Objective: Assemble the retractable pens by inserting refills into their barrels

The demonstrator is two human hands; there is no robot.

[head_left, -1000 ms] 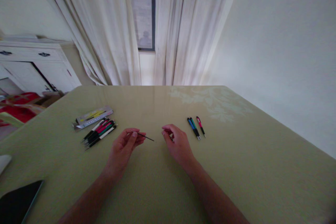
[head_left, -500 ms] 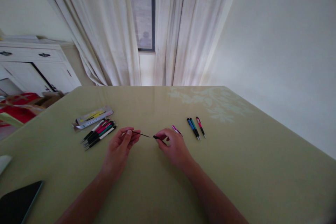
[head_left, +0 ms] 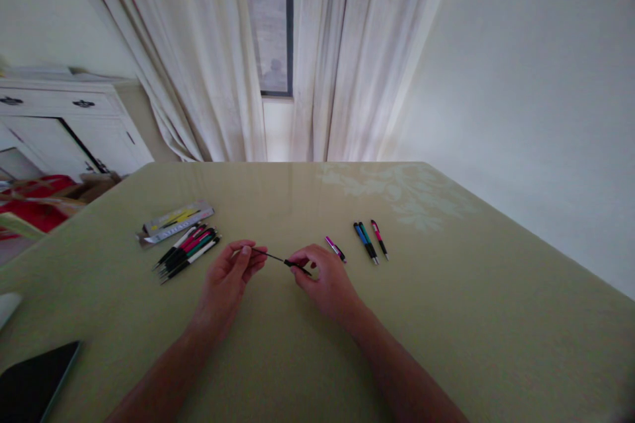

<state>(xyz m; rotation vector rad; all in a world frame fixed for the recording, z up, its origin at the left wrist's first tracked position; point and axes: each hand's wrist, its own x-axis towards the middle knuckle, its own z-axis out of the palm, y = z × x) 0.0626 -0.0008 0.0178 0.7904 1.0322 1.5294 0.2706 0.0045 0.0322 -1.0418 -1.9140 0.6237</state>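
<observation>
Between thumb and fingers my left hand [head_left: 235, 271] pinches a thin dark pen refill [head_left: 270, 255], which points right. My right hand [head_left: 325, 277] is closed on a short black pen part [head_left: 297, 268]; the refill's tip meets its left end, and whether it has gone inside I cannot tell. Just beyond the right hand lies a purple pen piece [head_left: 335, 248] with a dark end. Left of my left hand, several pens [head_left: 186, 252] with black, white, pink and green parts lie in a bundle beside a pen box [head_left: 178, 221].
Two blue and green pens [head_left: 366, 242] and a pink and black pen [head_left: 380, 240] lie to the right on the table [head_left: 446, 317]. At the lower left is a dark flat device [head_left: 37, 377]. A white cabinet [head_left: 64, 119] and curtains [head_left: 198, 46] stand behind.
My right hand has moved slightly left, bringing the black pen part up against the refill's tip. More of the purple piece shows now. The left hand has hardly moved.
</observation>
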